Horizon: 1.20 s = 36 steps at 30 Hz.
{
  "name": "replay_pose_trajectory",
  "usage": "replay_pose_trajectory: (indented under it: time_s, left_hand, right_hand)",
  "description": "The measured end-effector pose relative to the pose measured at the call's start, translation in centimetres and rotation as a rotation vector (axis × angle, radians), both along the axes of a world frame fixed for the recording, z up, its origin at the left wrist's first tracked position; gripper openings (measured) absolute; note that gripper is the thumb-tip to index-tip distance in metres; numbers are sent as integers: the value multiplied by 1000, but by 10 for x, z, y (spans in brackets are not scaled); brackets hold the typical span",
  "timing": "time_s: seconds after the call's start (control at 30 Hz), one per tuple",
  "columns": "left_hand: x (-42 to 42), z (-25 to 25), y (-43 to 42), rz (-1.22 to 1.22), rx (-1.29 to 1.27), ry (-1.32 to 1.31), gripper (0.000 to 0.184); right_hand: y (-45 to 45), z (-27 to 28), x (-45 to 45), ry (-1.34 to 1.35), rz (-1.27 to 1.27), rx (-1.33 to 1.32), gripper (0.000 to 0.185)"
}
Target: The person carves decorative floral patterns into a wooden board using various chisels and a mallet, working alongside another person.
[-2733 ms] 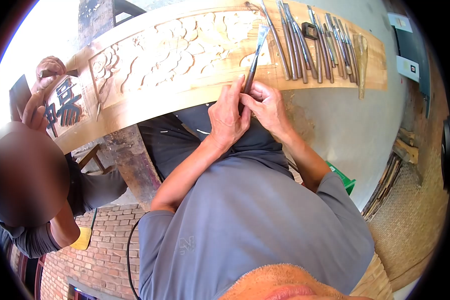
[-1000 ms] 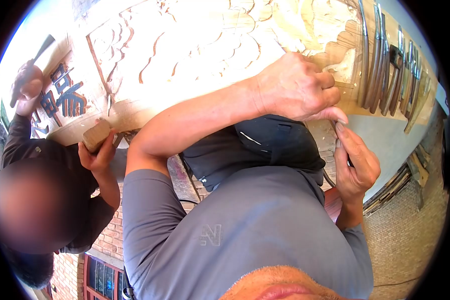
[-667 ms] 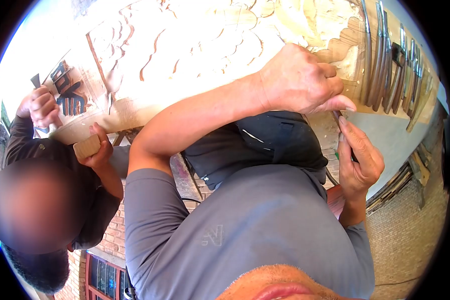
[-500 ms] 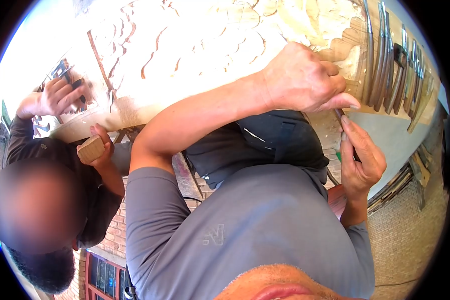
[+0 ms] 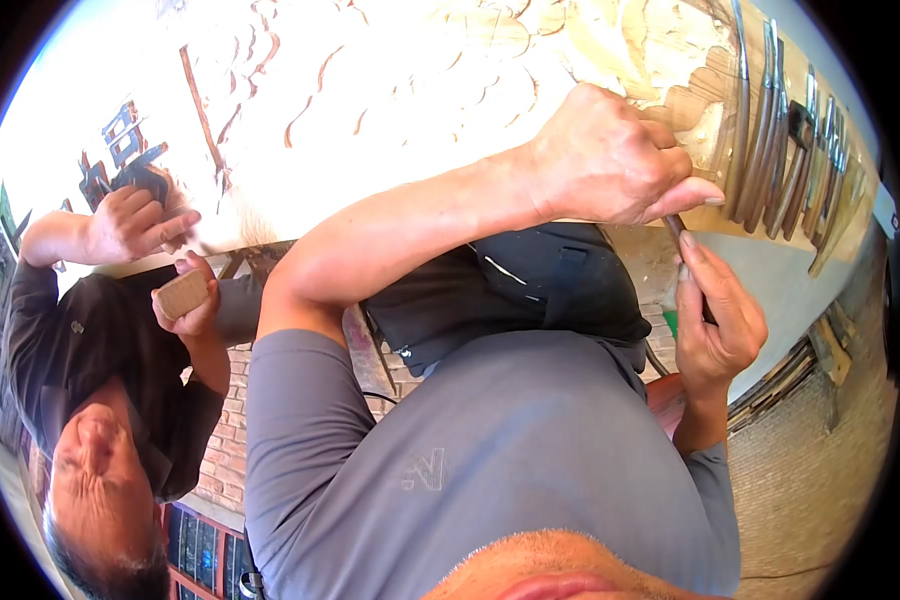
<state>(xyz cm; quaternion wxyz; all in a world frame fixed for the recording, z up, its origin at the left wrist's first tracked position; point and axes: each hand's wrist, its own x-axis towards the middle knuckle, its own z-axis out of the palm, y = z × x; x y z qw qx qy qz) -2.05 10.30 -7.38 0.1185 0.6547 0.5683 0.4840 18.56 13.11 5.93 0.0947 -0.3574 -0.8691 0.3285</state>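
My left hand (image 5: pixel 615 155) is closed in a fist over the near edge of the carved wooden board (image 5: pixel 705 90), its thumb pointing right. A dark brown chisel handle (image 5: pixel 676 226) comes out below that thumb. My right hand (image 5: pixel 720 310) pinches this handle between thumb and fingers, off the board's near edge, with a dark part of it showing by the palm. The chisel's blade is hidden behind my left hand. Shallow scrolls and cloud-like shapes are cut into the board, partly washed out by glare.
Several chisels (image 5: pixel 770 130) lie in a row at the board's right end. At left, a co-worker's hand (image 5: pixel 185 290) holds a wooden block (image 5: pixel 183 296); the other (image 5: pixel 135 225) is by dark carved characters (image 5: pixel 122 135). Wood strips (image 5: pixel 775 380) lie at right.
The chisel's blade, seen in front of both hands at first, is now hidden. My left hand has moved right over the board, my right hand right and down. The co-worker's hand has shifted towards the block.
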Motion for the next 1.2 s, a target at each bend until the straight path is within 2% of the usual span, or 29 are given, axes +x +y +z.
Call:
replay_pose_trajectory:
  time_s: [0.13, 0.23, 0.4, 0.53, 0.97, 1.07, 1.2]
  left_hand:
    - [-9, 4, -2, 58, -132, 23, 47]
    - [-9, 1, 1, 51, 19, -29, 46]
    - [-5, 2, -5, -5, 34, -71, 45]
    - [-6, 1, -5, 13, 30, -62, 46]
    - [-11, 5, -5, 81, 14, -215, 56]
    - [-9, 1, -4, 82, 48, -179, 59]
    - [-18, 8, -6, 23, 258, -23, 62]
  right_hand:
    - [0, -2, -10, -28, 45, 2, 34]
    - [6, 9, -14, -49, 75, 27, 35]
    - [-1, 19, -12, -85, 65, 23, 35]
    - [-7, 14, -21, -49, 44, 105, 37]
    - [-20, 10, -35, -26, 3, 93, 37]
    - [-21, 15, -32, -48, -9, 25, 34]
    - [-7, 4, -12, 21, -15, -19, 35]
